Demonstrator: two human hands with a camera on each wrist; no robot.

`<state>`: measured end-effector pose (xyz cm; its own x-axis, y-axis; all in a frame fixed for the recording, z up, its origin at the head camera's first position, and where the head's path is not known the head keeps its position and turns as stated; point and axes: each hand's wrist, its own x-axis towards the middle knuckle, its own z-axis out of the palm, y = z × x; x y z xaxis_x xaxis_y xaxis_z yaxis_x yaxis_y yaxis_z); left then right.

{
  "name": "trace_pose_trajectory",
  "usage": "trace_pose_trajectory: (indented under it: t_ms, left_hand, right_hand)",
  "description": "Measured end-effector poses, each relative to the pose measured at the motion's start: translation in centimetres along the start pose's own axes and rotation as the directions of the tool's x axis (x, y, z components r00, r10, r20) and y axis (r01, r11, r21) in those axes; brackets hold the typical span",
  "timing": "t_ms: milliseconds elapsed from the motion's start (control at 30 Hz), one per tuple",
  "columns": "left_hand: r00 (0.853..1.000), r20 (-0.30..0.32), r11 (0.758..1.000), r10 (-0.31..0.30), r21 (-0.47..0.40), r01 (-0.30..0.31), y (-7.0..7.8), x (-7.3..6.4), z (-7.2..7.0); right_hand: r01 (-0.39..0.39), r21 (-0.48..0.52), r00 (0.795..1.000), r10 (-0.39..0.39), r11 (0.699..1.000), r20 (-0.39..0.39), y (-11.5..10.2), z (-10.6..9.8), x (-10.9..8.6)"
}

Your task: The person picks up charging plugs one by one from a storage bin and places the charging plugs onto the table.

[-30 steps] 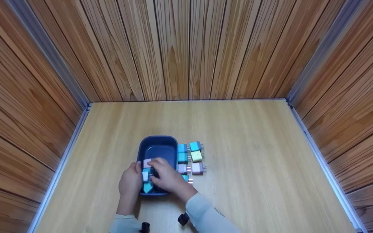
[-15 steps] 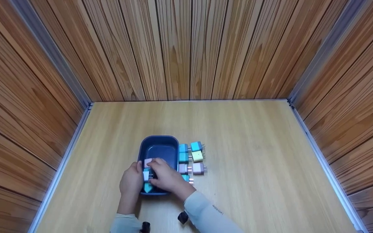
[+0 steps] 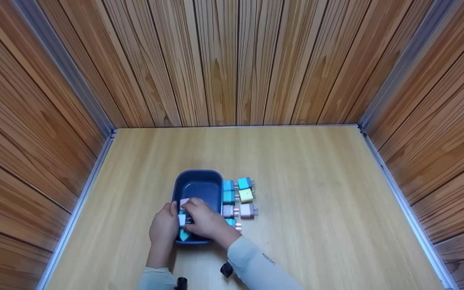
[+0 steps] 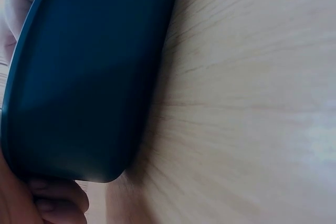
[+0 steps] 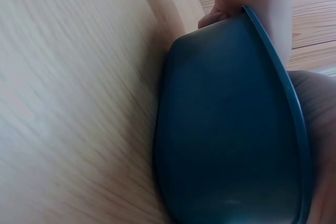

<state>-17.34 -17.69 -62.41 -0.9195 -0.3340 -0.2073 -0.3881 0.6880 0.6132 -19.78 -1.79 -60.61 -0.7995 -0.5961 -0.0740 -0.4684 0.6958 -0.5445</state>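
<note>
Hands, two: a blue tray (image 3: 204,189) is gripped at its left side by the left hand (image 3: 163,226); a white plug (image 3: 182,220), inside, is set crosswise between both hands, prongs directed toward the right hand (image 3: 205,220), whose grasp cannot be told.

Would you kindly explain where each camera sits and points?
Head: worn on the head, looking forward and down at the blue tray; left hand, right hand and sleeves show.
Left wrist: worn there, facing the tray's outer wall; hands partly show.
Right wrist: worn there, facing the tray's outer wall; hands partly show.
Wrist views share tray and tabletop.
</note>
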Motion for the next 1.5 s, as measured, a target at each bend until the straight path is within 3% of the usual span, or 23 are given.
trace_pose_trajectory:
  t_ms: [133,500,800,1133,1500]
  left_hand:
    - [1.000,-0.009,1.000,0.000,-0.011,0.000,-0.04,-0.05,-0.03]
    - [1.000,-0.007,1.000,-0.002,-0.012,0.002,0.01,-0.01,0.02]
    - [1.000,0.006,1.000,-0.016,-0.010,0.016,0.14,0.13,-0.11]
    - [0.998,-0.052,0.999,0.047,0.010,-0.047,-0.16,0.04,0.16]
    - [0.999,-0.035,1.000,0.004,0.007,-0.004,0.05,-0.02,0.07]
  right_hand:
    - [0.039,-0.022,0.999,-0.039,0.999,0.000,0.11,0.28,0.12]
    - [0.057,-0.044,0.998,-0.056,0.997,0.036,-0.06,0.27,0.38]
    - [0.106,-0.125,0.994,-0.104,0.986,0.025,-0.24,0.49,0.46]
    - [0.176,-0.152,0.983,-0.183,0.972,-0.029,0.07,0.74,0.51]
    - [0.160,-0.116,0.987,-0.161,0.980,-0.003,0.02,0.37,0.39]
